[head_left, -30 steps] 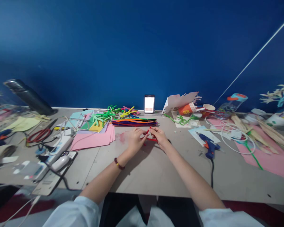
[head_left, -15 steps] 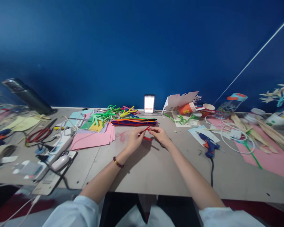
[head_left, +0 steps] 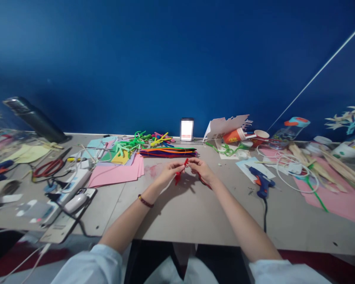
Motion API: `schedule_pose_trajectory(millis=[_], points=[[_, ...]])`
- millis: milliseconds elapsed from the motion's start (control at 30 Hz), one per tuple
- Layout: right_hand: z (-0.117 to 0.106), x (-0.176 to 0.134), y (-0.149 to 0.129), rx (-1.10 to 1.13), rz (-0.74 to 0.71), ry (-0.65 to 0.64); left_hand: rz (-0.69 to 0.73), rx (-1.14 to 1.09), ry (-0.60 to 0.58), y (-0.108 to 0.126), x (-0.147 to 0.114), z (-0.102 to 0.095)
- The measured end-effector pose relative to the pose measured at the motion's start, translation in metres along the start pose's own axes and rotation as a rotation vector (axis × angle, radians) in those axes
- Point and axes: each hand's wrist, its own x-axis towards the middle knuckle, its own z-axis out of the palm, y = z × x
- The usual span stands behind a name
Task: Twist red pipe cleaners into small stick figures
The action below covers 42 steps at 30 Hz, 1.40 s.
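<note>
My left hand [head_left: 169, 172] is closed, its thumb and fingers pinching a bent red pipe cleaner [head_left: 178, 178] over the middle of the table. Part of that red piece hangs below the fingers, and another bit sticks up between the two hands. My right hand [head_left: 200, 169] faces it, fingertips pressed together at the upper end of the red piece. Under the right palm shows a thin dark and red object [head_left: 205, 182], too small to name. Just behind the hands lies a bundle of coloured pipe cleaners [head_left: 165, 152].
Pink paper sheets [head_left: 115, 174] and bent green pipe cleaners [head_left: 137, 140] lie left of the hands. A blue glue gun [head_left: 262, 182] rests to the right, its cord running forward. A phone [head_left: 186, 129] stands against the blue wall. A power strip [head_left: 66, 195] sits far left.
The red pipe cleaner has turned, so more of it now hangs beneath my left fingers. My right hand has shifted slightly, and the dark and red object under its palm shows more.
</note>
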Motion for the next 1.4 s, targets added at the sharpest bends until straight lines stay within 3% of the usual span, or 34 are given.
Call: schedule_pose_trajectory(millis=[200, 400, 567, 733, 900, 1000, 1067, 1200, 1400], points=[[0.002, -0.006, -0.006, 0.016, 0.036, -0.139, -0.216, -0.263, -0.242, -0.004, 0.002, -0.003], [0.004, -0.009, -0.007, 0.069, 0.051, -0.180, -0.318, -0.346, -0.319, -0.004, -0.002, 0.000], [0.007, -0.007, -0.005, 0.066, 0.030, -0.097, -0.316, -0.310, -0.212, -0.003, -0.002, 0.001], [0.008, 0.001, 0.000, 0.041, -0.013, 0.092, -0.159, -0.284, -0.040, 0.001, 0.001, 0.004], [0.013, 0.002, 0.002, 0.047, -0.014, 0.244, 0.135, 0.123, 0.101, 0.001, -0.001, 0.010], [0.018, 0.000, 0.002, 0.060, -0.002, 0.256, 0.186, 0.349, 0.230, -0.006, 0.000, 0.013], [0.020, 0.000, 0.002, 0.061, 0.006, 0.232, 0.193, 0.377, 0.279, -0.010, 0.001, 0.014], [0.019, 0.000, 0.003, 0.041, 0.008, 0.166, 0.169, 0.261, 0.256, -0.006, 0.002, 0.012], [0.014, -0.004, -0.003, 0.093, 0.016, 0.050, -0.036, 0.015, -0.017, 0.006, -0.004, 0.007]])
